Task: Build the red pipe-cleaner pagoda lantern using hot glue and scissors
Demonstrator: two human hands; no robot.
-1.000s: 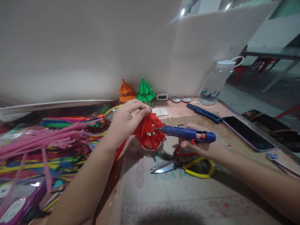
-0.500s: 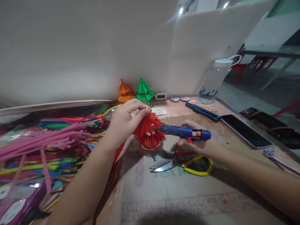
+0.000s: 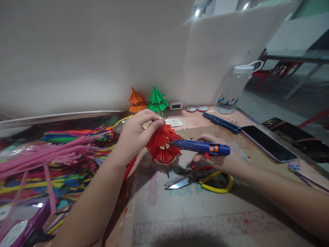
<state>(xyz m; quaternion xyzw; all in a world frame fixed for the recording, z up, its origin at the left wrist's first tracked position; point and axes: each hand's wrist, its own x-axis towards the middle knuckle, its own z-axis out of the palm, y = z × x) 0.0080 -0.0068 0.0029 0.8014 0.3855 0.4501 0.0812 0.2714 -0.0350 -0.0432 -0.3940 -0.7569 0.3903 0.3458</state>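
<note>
the left hand [image 3: 140, 133] pinches the tip of a red tree [image 3: 159, 138] between thumb and forefinger, keeping it upright over the cardboard [image 3: 185, 214]; whether its base rests there is hard to tell. the right hand [image 3: 222, 161] is wrapped around a blue glue gun [image 3: 192, 145], its nozzle pointing left at the tree's side – touching or just short of it, i cannot tell. under the gun and the right hand lie scissors [image 3: 183, 181] with parted blades, one yellow handle loop showing. pink fuzzy stems [image 3: 51, 151] heap up beside the left forearm. behind the left hand, an orange tree [image 3: 137, 101] and a green tree [image 3: 156, 101] stand by the pale panel [image 3: 102, 58]. a dark blue cutter [image 3: 222, 122] and a phone [image 3: 268, 143] lie off to the right.
</note>
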